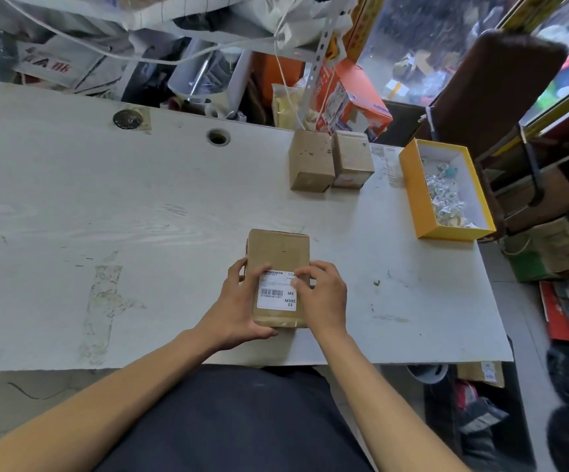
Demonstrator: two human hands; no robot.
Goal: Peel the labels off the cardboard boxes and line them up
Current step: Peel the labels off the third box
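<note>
Lying near the front edge of the pale table [72, 206], cardboard box [278, 257] being gripped along its left side by left hand [239, 311], right hand [320, 294] pinching at and partly hiding white label [274, 294] reading "MX", "MXRC 03", smaller print staying illegible.

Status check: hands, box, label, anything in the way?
Left hand grips the cardboard box on the table. Right hand fingertips picking at the label edge; label still on. Nothing in the way.
</note>
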